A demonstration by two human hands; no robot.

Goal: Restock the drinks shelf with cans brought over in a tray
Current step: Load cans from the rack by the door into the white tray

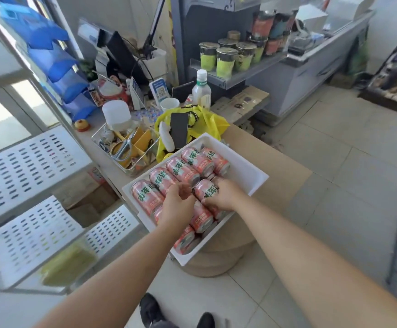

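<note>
Partly, the left hand hides what lies under it; whether its curled fingers hold anything is unclear. The right hand grips a can. Mid-frame, cans lie sideways in the tray, long axes running upper left to lower right.

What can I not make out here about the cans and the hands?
In the head view:
How many cans lie in the tray: the left hand and right hand cover some.
Whether the left hand grips a can: its fingers hide the contact.
The cans' small print: blurred.
</note>
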